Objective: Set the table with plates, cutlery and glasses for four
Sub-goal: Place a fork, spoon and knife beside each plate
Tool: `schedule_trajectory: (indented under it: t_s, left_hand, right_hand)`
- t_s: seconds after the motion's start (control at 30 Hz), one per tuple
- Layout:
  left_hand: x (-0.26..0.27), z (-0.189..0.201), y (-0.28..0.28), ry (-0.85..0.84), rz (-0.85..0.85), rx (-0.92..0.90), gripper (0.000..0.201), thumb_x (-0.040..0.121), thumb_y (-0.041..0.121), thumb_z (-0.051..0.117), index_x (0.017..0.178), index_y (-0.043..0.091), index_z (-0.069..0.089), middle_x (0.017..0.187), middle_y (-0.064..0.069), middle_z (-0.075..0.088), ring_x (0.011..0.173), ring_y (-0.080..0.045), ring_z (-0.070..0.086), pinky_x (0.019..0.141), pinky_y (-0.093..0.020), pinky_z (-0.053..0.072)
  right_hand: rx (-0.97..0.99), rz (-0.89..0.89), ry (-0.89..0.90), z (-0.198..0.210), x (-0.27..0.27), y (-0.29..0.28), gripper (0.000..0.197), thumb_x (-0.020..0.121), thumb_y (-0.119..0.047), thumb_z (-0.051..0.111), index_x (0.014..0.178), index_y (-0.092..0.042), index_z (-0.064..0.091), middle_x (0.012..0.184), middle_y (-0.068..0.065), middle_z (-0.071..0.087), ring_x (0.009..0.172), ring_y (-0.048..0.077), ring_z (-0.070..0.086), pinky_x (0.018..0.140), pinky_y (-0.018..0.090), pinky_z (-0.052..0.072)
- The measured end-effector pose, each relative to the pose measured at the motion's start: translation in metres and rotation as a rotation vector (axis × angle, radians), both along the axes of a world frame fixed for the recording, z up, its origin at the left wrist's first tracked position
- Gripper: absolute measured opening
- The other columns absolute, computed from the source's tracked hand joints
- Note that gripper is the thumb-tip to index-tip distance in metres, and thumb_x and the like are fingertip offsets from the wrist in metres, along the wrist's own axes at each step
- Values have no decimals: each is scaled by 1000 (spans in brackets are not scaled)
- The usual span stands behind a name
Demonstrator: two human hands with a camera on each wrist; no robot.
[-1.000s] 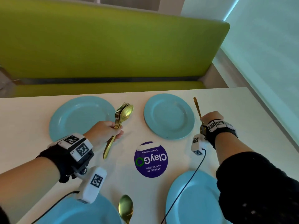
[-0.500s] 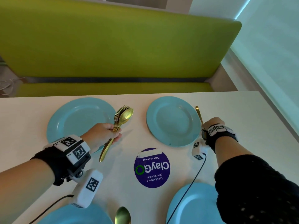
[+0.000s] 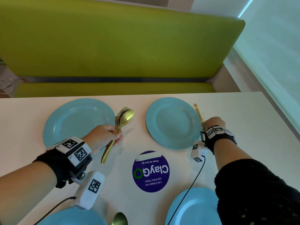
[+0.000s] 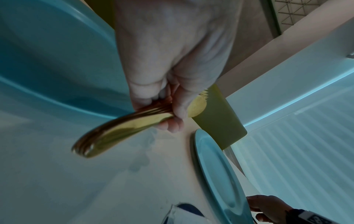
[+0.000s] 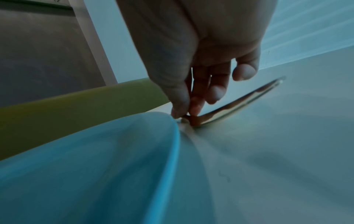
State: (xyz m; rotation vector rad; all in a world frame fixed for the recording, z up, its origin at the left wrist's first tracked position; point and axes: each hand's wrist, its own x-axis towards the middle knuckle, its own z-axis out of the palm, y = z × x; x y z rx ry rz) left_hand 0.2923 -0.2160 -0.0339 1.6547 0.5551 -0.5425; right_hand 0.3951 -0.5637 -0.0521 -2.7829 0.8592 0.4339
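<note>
Gold cutlery bundle [image 3: 121, 124] gripped in left hand [image 3: 102, 137], unchanged vs earlier; single gold utensil [image 3: 198, 113] pinched by right hand [image 3: 213, 123], lowered onto table [image 3: 243, 111] beside far-right plate [image 3: 172, 122].

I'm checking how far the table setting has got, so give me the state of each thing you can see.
Left hand: grips cutlery bundle above the table.
Right hand: pinches a gold piece lying beside far right plate.
Four plates: empty, flat.
Near spoon: lying on table.
Glasses: none in view.
</note>
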Motion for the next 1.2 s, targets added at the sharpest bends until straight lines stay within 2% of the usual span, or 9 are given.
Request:
schedule_trajectory:
  t_s: [0.07, 0.17, 0.3, 0.37, 0.43, 0.67, 0.87, 1.07, 1.2]
  left_hand:
    - [1, -1, 0, 2, 7, -7, 19, 91, -5, 50, 78, 4, 60, 74, -15, 60, 77, -25, 51, 71, -28, 46]
    - [1, -2, -1, 13, 26, -29, 18, 91, -5, 50, 79, 5, 60, 75, -15, 61, 71, -23, 53, 68, -26, 47]
    - [0, -2, -2, 18, 16, -5, 14, 91, -2, 52, 81, 6, 59, 74, -11, 63, 55, -11, 57, 52, -16, 49]
    - [0, -2, -4, 22, 9, 27, 12, 91, -2, 53, 82, 4, 58, 71, -9, 64, 44, -4, 56, 44, -13, 46]
    - [-1, 1, -4, 28, -7, 46, 13, 91, -1, 53, 80, 3, 59, 63, -5, 64, 50, -8, 57, 43, -13, 46]
    - [-15, 18, -3, 29, -19, 7, 12, 91, 0, 55, 79, 1, 59, 73, -7, 65, 54, -10, 52, 46, -15, 45]
    - [-29, 29, 29, 7, -79, -73, 17, 89, -4, 55, 74, 0, 61, 46, 2, 65, 39, -2, 55, 39, -13, 42]
    - [-47, 31, 60, 44, -168, -79, 18, 92, -1, 52, 77, 2, 61, 75, -9, 65, 59, -12, 54, 43, -14, 44]
    - [-54, 28, 72, 53, -243, -78, 20, 93, 0, 50, 77, 3, 61, 75, -9, 65, 58, -12, 57, 46, -16, 45]
  right_hand:
    - [9, -6, -41, -4, 3, -2, 31, 84, -9, 60, 55, -6, 50, 55, 6, 52, 48, 17, 47, 41, 19, 30]
    - [54, -47, -93, -4, 5, -4, 31, 86, -15, 58, 57, -5, 54, 59, 8, 56, 50, 22, 49, 43, 20, 30]
    - [125, 35, -181, 15, 7, 14, 20, 89, -25, 57, 95, -10, 69, 106, 15, 69, 93, 33, 63, 80, 34, 51]
    - [137, 127, -261, 28, 3, 36, 27, 91, -28, 57, 112, -14, 65, 116, 13, 66, 110, 33, 59, 95, 38, 47]
    - [156, 285, -295, 40, -7, 67, 26, 92, -27, 56, 114, -15, 64, 116, 11, 66, 112, 30, 57, 98, 36, 43]
    - [377, 814, -250, 54, -80, 196, 21, 90, -16, 56, 104, -12, 72, 106, 10, 68, 98, 28, 62, 87, 34, 49]
    - [356, 957, -133, 54, -114, 244, 26, 89, -15, 53, 108, -16, 71, 110, 9, 68, 103, 25, 61, 90, 36, 49]
    - [283, 1046, -17, 57, -126, 267, 29, 92, -18, 47, 113, -20, 66, 115, 6, 66, 108, 27, 58, 89, 37, 49]
    - [190, 1158, 45, 59, -133, 278, 28, 94, -17, 44, 110, -17, 67, 109, 8, 65, 103, 28, 58, 81, 36, 47]
